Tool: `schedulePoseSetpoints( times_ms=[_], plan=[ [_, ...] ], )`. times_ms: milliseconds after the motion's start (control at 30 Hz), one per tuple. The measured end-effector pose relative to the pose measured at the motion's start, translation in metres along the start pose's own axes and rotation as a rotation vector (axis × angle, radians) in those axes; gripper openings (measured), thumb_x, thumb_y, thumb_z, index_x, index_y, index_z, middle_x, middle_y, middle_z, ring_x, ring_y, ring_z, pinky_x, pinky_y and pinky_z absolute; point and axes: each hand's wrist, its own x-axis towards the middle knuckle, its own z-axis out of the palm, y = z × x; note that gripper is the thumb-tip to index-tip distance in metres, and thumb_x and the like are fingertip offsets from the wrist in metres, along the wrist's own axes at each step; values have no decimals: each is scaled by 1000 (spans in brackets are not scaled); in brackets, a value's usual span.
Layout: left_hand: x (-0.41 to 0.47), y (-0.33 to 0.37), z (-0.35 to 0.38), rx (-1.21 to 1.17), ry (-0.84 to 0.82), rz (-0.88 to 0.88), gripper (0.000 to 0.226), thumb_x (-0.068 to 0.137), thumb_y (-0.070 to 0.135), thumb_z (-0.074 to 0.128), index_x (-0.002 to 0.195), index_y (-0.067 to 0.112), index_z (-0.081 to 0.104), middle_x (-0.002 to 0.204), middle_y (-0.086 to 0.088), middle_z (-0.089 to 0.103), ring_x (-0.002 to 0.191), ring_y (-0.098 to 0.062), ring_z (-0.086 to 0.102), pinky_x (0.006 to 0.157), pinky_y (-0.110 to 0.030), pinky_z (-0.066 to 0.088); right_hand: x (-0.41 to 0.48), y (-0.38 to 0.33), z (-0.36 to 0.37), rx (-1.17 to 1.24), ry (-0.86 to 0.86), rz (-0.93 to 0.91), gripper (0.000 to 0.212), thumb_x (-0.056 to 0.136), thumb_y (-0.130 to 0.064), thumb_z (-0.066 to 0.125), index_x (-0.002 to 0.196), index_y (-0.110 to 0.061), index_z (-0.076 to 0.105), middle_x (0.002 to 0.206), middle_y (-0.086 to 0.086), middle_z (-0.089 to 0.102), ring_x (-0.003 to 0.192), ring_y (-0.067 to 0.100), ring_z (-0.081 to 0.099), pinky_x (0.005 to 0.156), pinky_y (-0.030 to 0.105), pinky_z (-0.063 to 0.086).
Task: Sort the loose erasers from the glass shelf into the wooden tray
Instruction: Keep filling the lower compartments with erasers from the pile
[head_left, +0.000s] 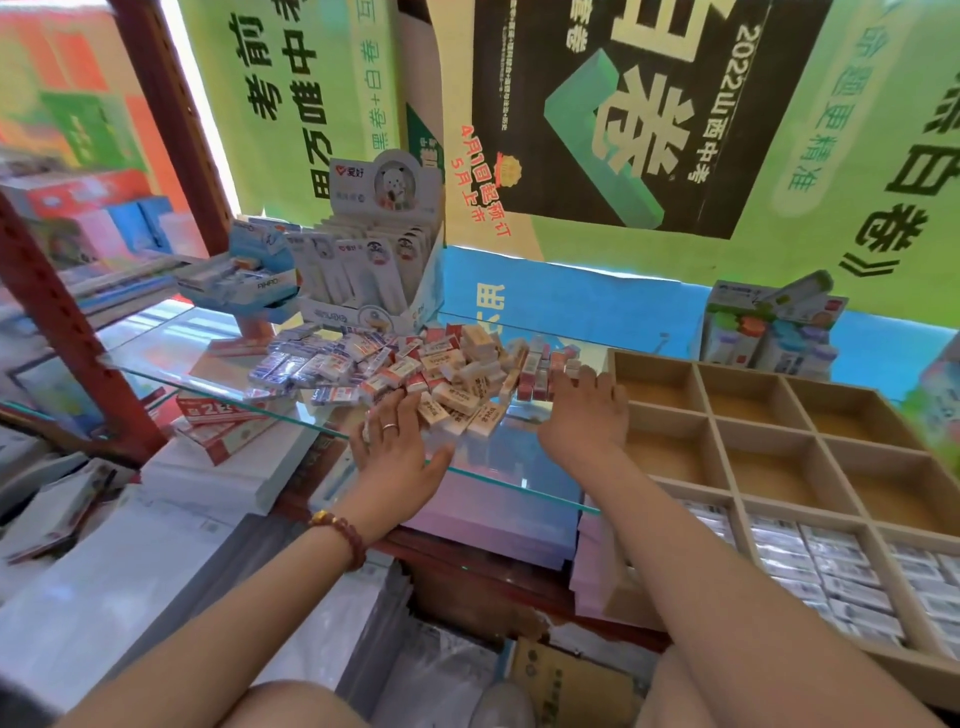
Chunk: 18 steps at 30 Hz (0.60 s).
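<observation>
A heap of loose erasers in blue, red and cream wrappers lies on the glass shelf. My left hand lies flat at the heap's near edge, fingers straight and touching the cream erasers. My right hand reaches over the heap's right end, fingers bent down among the red-wrapped erasers; what they hold is hidden. The wooden tray with square compartments stands right of the heap. Its far compartments hold nothing, and its near row is filled with blue-wrapped erasers.
A display box of stationery and a smaller blue box stand behind the heap. More boxed goods sit behind the tray. Below the shelf lie red-and-white packets, paper stacks and a cardboard box.
</observation>
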Motion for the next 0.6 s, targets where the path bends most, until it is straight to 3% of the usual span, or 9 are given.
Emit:
schedulePoseSetpoints(
  times_ms=[100,267,367,467,533,600],
  plan=[
    [0,3,-4,-13,71,-9,65,93,41,47,142,15,16,150,-7,6,141,-22,-1,113,-42,-6,1,0,-4,62,52,49,44,89,-20,52,131,-14,45,135,13,42,126,30,36,103,36,30],
    [3,16,-17,-130,196,62,55,90,34,52,135,15,28,145,-6,14,134,-14,4,112,-40,1,4,4,-4,5,74,58,40,92,-13,49,132,-14,45,133,14,45,125,29,40,100,35,34],
    [2,27,-19,-194,210,148,55,82,38,45,131,15,34,140,-4,17,130,-10,8,112,-44,8,4,7,-6,-27,99,31,35,93,-12,50,129,-17,51,130,10,50,123,26,43,98,33,35],
    [0,38,-19,-232,212,214,50,84,34,47,129,16,39,140,-4,23,131,-12,12,110,-36,6,4,8,-7,28,139,21,31,93,-16,52,124,-16,53,122,7,58,117,25,51,94,33,37],
    [1,45,-20,-306,166,304,47,84,32,50,128,18,43,138,-2,29,130,-14,21,108,-34,14,4,10,-10,248,171,63,20,92,-23,55,111,-16,60,111,5,65,104,24,58,85,31,40],
    [0,54,-22,-443,88,377,42,87,28,53,128,23,44,134,3,35,124,-12,32,106,-35,30,4,10,-18,698,117,94,17,87,-25,65,99,-14,63,99,2,67,90,19,61,76,28,43]
  ],
)
